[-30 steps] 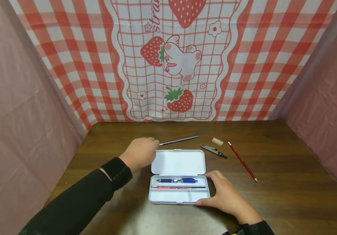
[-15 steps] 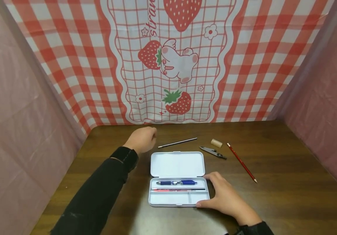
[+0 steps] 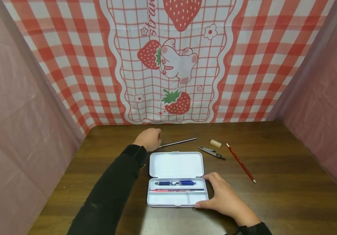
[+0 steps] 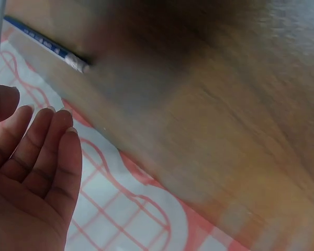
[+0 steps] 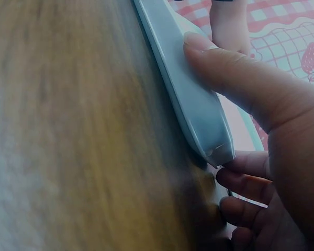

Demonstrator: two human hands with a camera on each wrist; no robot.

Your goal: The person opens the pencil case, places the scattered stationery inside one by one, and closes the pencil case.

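A white pencil case [image 3: 175,199] lies open on the table, its lid [image 3: 176,164] folded back. Inside are a blue pen [image 3: 175,183] and thin dark and pink sticks [image 3: 177,190]. My right hand [image 3: 228,200] grips the case's right end, thumb [image 5: 225,68] on the front wall and fingers around the far side. Beyond the lid, my left hand [image 3: 149,139] hovers at the near end of a dark pencil [image 3: 178,143]. In the left wrist view its loosely bent fingers [image 4: 57,162] hold nothing, and the blue pencil [image 4: 44,43] lies apart from them.
To the right of the dark pencil are a grey drawing compass [image 3: 212,152], a small beige cylinder [image 3: 215,143] and a red pencil [image 3: 241,163]. A red checked cloth [image 3: 244,81] hangs along the table's back edge, with pink cloths [image 3: 318,124] at both sides.
My left hand has gone from beside the lid's left edge to farther back, then slightly right toward the dark pencil's end. My right hand keeps its grip on the case.
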